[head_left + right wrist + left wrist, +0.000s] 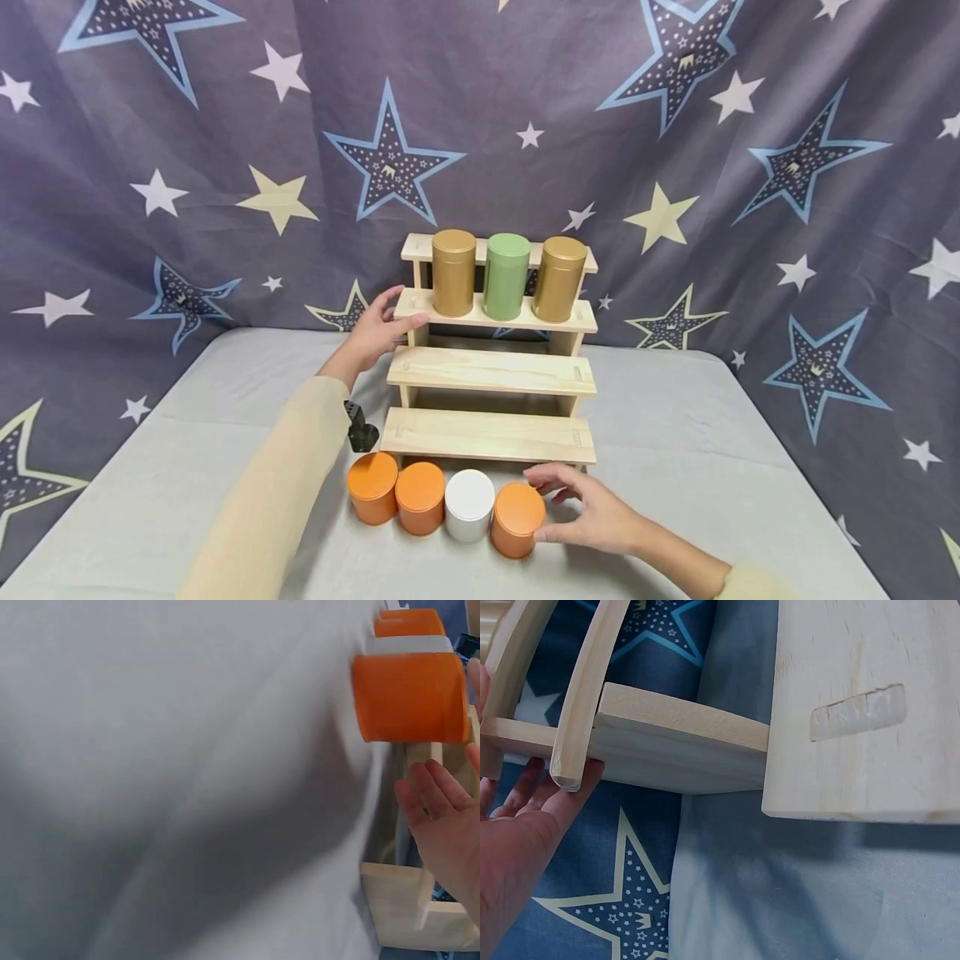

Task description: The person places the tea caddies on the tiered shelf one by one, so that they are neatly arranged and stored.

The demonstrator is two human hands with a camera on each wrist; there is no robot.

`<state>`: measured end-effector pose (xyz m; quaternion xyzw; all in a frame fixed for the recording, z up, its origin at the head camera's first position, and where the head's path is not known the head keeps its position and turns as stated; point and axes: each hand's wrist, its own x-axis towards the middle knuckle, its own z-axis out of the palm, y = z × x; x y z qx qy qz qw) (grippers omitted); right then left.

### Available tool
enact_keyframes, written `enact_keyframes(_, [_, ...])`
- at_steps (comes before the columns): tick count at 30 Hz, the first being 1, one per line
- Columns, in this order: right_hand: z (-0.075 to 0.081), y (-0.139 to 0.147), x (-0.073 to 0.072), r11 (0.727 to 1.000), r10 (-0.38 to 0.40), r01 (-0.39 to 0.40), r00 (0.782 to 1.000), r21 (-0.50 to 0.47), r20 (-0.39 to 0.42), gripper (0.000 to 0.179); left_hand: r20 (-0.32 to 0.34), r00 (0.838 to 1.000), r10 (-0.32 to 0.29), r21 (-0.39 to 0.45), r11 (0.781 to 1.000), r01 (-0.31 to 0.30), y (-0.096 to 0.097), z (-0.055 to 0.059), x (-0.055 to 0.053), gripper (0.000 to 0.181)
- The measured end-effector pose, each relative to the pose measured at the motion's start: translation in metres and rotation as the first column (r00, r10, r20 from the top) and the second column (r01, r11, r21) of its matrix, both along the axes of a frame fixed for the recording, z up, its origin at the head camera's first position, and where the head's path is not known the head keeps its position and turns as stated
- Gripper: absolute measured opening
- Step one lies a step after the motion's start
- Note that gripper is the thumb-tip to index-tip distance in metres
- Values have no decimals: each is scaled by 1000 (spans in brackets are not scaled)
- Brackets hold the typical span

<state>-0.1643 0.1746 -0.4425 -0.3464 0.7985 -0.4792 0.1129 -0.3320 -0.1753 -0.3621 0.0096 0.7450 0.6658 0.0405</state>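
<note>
A stepped wooden display rack [491,371] stands on the cloth. My left hand [377,332] grips the left end of its second board from the top, thumb over the front corner and fingers behind; the left wrist view shows the fingers [536,799] against the wood. Three tall canisters stand on that board: a gold one [453,275], a green one [507,279] and another gold one [559,282]. My right hand [592,512] is spread around the right side of the rightmost short orange canister [517,521], thumb and fingers apart. That canister stands on the cloth before the rack.
In the same row stand a white canister [469,507] and two more orange canisters, one [421,500] beside it and one [372,490] at the left end. Grey cloth [675,433] covers the table. A star-patterned curtain [480,108] hangs behind. A black wrist device [362,429] sits by my left sleeve.
</note>
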Motion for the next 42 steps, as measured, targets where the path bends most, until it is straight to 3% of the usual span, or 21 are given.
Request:
enact_keyframes(4, [-10,-3,3,1000,8,-8,999,-11,38,69,5,1000,4,-9,1000,-4,0,1,1,88])
enact_keyframes(15, [-25,-13,8,999,-22,24,999,-33,44,79,6,1000,-1,-16,1000,1,-1,-2,-1,89])
enact_keyframes(25, [-27,-19,8,996,-37,44,994,-73,105,76,3,1000,9,-11,1000,-9,-1,-1,-1,88])
enact_keyframes(42, [-22,-16,7,990,-104,113,988,-83,114,71,19,1000,14,-26,1000,-14,-1,-1,-2,88])
